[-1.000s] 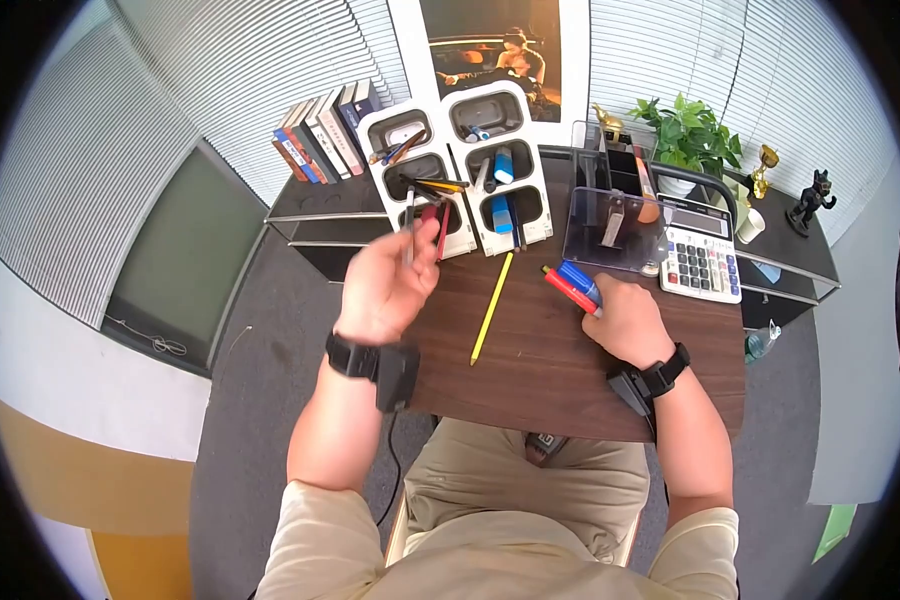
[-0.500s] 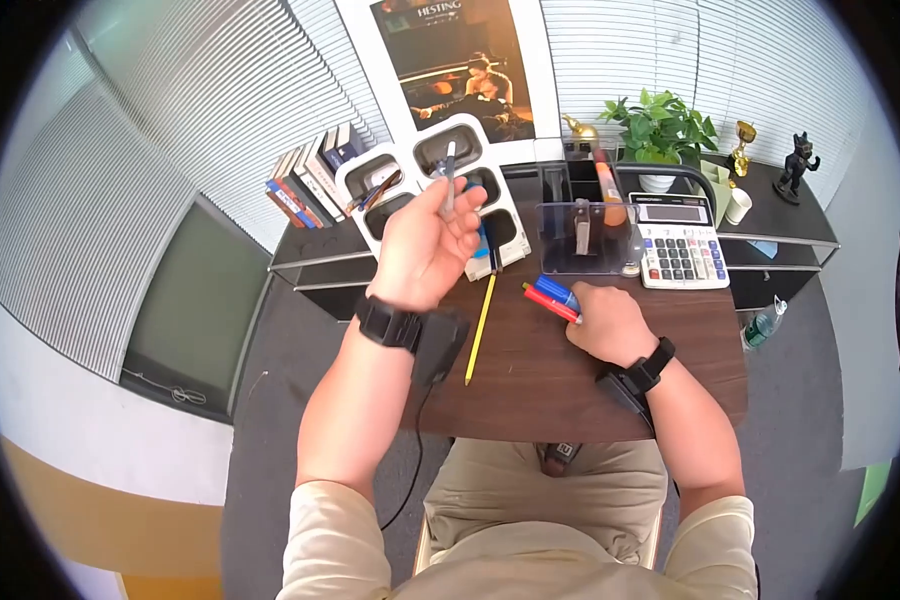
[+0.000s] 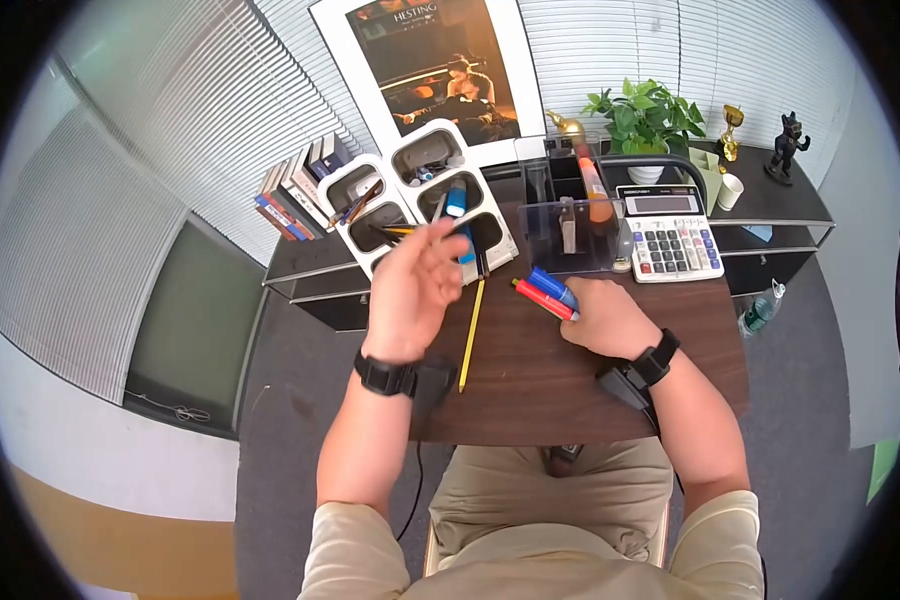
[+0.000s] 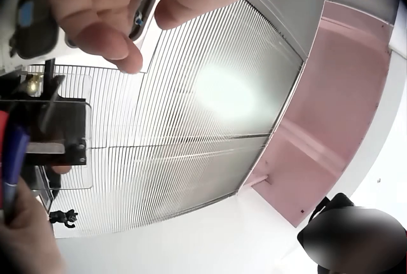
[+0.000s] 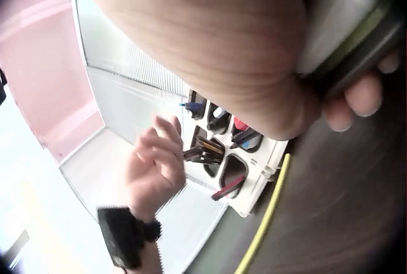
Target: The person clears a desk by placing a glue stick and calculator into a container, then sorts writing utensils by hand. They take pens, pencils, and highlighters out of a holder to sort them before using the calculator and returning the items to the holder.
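My left hand (image 3: 412, 295) hovers palm-inward before two white pen organizers; its fingers are loosely bent, with nothing visible between them. Blue highlighters (image 3: 456, 198) and pens sit in the right organizer (image 3: 434, 126). Pencils (image 3: 357, 205) lean in the left organizer, whose front part the left hand hides. Over the desk's right half, my right hand (image 3: 610, 318) grips a red marker (image 3: 545, 298) and a blue marker (image 3: 554, 288) side by side. A yellow pencil (image 3: 472, 335) lies on the desk between the hands.
Behind the right hand stand a clear desk organizer (image 3: 560, 255) and a calculator (image 3: 674, 235). Books (image 3: 295, 190) lean at the back left. A potted plant (image 3: 645, 120), a paper cup (image 3: 730, 190) and a black figurine (image 3: 788, 150) line the back right. A bottle (image 3: 762, 308) stands on the floor.
My left hand carried a grey pen up over the right organizer's back compartment, let it go and drew back toward me. The right hand stays in place with its markers.
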Tool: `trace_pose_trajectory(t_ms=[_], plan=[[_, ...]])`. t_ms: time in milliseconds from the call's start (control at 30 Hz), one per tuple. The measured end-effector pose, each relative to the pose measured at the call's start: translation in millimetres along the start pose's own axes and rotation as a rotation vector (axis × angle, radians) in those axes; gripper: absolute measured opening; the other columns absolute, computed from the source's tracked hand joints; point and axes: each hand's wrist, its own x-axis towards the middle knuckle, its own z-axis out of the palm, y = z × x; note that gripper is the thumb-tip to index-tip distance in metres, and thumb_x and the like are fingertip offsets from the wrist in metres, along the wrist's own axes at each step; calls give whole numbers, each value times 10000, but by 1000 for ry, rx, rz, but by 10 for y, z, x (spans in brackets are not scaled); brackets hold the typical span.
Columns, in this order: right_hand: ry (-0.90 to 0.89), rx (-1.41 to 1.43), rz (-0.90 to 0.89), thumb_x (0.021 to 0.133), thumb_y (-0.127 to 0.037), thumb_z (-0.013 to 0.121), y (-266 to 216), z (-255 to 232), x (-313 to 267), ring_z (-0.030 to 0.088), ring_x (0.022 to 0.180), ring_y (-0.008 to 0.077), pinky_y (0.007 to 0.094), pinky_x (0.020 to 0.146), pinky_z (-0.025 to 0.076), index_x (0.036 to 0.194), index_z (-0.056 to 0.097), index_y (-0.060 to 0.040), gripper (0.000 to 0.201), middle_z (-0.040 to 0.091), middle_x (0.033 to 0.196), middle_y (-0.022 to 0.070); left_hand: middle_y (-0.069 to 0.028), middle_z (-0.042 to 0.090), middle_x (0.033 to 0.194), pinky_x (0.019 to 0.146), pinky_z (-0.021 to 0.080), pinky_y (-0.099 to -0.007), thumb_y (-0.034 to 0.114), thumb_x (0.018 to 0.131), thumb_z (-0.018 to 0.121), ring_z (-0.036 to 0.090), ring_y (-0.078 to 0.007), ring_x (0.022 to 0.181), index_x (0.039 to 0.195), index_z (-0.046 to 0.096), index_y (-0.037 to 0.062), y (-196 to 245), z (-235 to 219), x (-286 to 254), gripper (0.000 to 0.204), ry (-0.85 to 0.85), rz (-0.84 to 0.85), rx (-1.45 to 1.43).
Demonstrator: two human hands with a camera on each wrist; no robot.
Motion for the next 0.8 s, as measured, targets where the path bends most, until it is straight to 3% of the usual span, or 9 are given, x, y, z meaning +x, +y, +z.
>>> trace_pose_trajectory(t_ms=[33,67,133,167,233,400,800], plan=[[-34,111,-47,748,-91,652,7,-19,17,650,673,338,403,659,536,957,608,10,236,665,784,204,-91,698,941,521,429,-242,288,1007,495,566,-131,624,1176,593,11,-72,-124,-40,339,0,-2,-4],[-41,109,-41,748,-91,652,-25,-49,19,650,673,338,403,659,536,957,608,10,236,665,784,204,-84,693,890,499,418,-243,271,1003,506,550,-127,582,1152,606,6,-162,-304,-68,320,-52,-2,90],[-358,730,237,786,-49,657,-184,-167,20,619,625,161,283,605,506,1010,605,2,235,662,775,95,-63,666,762,440,375,-234,227,989,541,495,-106,481,1072,635,3,-280,-409,-159,257,-65,-78,181],[-364,723,251,786,-49,657,-219,-152,16,619,625,161,283,605,506,1010,605,2,235,662,775,95,-63,666,762,440,375,-234,227,989,541,495,-106,481,1072,635,3,-320,-402,-182,257,-64,-88,167],[-403,953,232,815,-25,663,-277,-100,-4,581,652,59,221,587,475,1020,601,-11,215,647,793,31,-49,642,736,438,359,-212,227,990,548,491,-82,493,1041,636,4,-405,-371,-254,245,-141,-161,261],[-468,1078,263,845,-36,659,-370,73,-28,601,649,91,235,587,489,1057,580,-3,229,654,825,52,3,579,665,446,344,-212,186,946,646,457,-44,510,878,626,31,-606,-195,-259,170,-217,-137,290],[-438,1221,385,872,-80,630,-454,46,-69,585,584,85,223,482,445,1074,556,-18,224,668,827,76,7,546,601,448,328,-229,158,967,587,447,-73,471,917,635,42,-651,-275,-136,135,0,-52,126]])
